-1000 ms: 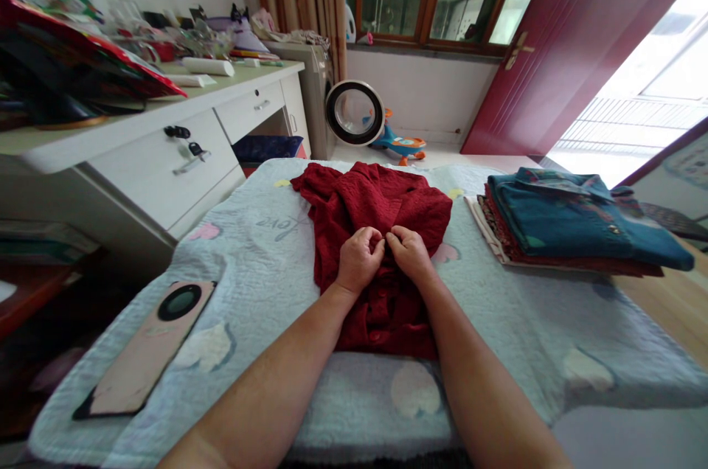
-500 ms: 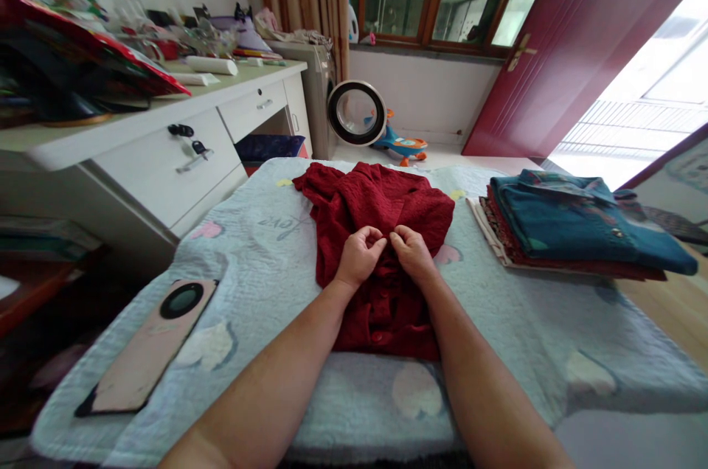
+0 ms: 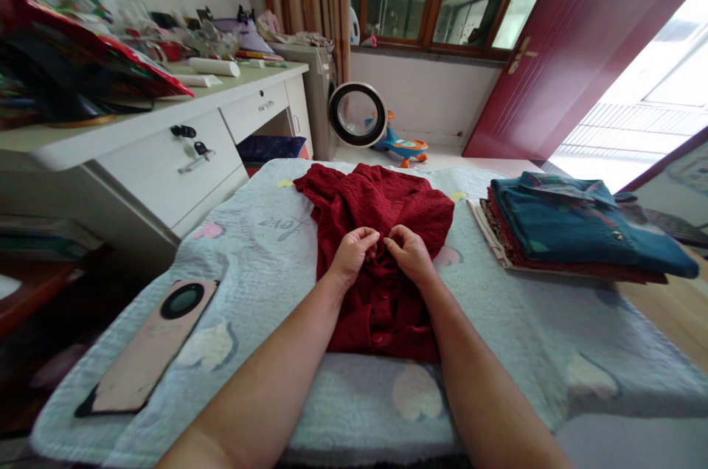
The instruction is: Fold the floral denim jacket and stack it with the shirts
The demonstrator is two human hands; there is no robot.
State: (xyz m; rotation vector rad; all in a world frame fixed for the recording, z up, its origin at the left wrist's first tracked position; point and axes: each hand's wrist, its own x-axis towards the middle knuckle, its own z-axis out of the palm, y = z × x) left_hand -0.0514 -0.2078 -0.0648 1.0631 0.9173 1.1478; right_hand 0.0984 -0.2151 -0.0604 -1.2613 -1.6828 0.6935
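Pale blue blanket as work surface, phone at 8 o'clock, folded clothes at 2, white desk at 10, open washer door at 12, red door at 1. Red shirt lies mid-blanket, long axis roughly 12–6, hem toward 6. Left hand and right hand nearly meet over its front, thumbs and forefingers pinched together on the cloth.
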